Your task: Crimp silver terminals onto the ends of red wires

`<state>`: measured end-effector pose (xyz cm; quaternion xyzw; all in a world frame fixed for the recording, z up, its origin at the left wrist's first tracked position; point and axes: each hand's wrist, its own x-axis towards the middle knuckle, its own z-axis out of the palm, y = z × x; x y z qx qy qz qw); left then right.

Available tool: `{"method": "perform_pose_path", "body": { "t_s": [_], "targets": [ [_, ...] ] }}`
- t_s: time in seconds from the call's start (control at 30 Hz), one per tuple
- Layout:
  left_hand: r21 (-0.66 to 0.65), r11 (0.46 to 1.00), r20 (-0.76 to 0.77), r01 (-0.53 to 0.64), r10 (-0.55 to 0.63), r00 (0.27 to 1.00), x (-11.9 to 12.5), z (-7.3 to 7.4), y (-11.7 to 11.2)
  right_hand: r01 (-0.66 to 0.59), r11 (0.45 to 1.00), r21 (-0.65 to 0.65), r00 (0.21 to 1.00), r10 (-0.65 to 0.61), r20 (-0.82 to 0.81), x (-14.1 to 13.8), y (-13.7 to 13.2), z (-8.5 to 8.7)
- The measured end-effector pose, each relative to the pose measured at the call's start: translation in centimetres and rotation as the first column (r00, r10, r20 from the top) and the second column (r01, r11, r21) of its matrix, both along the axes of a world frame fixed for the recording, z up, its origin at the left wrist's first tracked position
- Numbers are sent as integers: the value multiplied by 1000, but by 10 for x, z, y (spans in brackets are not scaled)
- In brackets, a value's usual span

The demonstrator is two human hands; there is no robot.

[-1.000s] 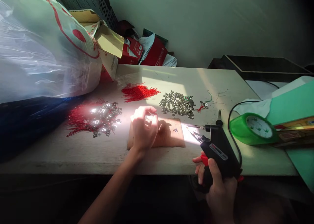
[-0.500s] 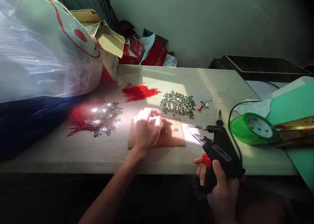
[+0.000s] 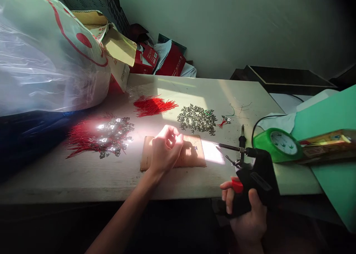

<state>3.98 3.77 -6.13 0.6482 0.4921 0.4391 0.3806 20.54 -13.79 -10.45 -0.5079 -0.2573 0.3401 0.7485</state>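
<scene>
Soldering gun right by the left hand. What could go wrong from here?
If it's hot, the tip of the soldering gun in the right hand points toward the left hand above the wooden board, so a slip could burn that hand. The black cord curves past the green tape roll and might snag, jerking the gun.

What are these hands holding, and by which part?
The right hand grips a black soldering gun by its handle, a finger on the red trigger. Whether the left hand, curled above a flat tan board, pinches anything cannot be told.
</scene>
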Motion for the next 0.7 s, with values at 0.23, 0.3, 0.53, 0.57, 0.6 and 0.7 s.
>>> {"method": "perform_pose_path", "body": {
  "t_s": [0.23, 0.3, 0.53, 0.57, 0.6, 0.7],
  "targets": [
    [-34, 999, 4, 6, -6, 1000, 0, -1, 0, -38, 999, 5, 997, 38, -60, 6, 0, 1],
    [-38, 999, 2, 6, -6, 1000, 1, -1, -2, -41, 999, -5, 996, 40, -85, 6, -1, 1],
    [118, 993, -353, 25, 18, 935, -29, 9, 37, -53, 993, -104, 991, 39, -126, 14, -3, -11],
    [124, 990, -480, 63, 4, 877, -37, 14, 49, -71, 991, -116, 991, 57, -119, 16, -4, -15],
    [113, 989, -609, 95, -7, 793, -45, 19, 62, -67, 990, -122, 992, 54, -111, 18, -4, -19],
    [124, 989, -775, 83, 44, 631, -58, 33, 98, -85, 989, -118, 992, 73, -104, 23, -4, -29]
  ]
}}
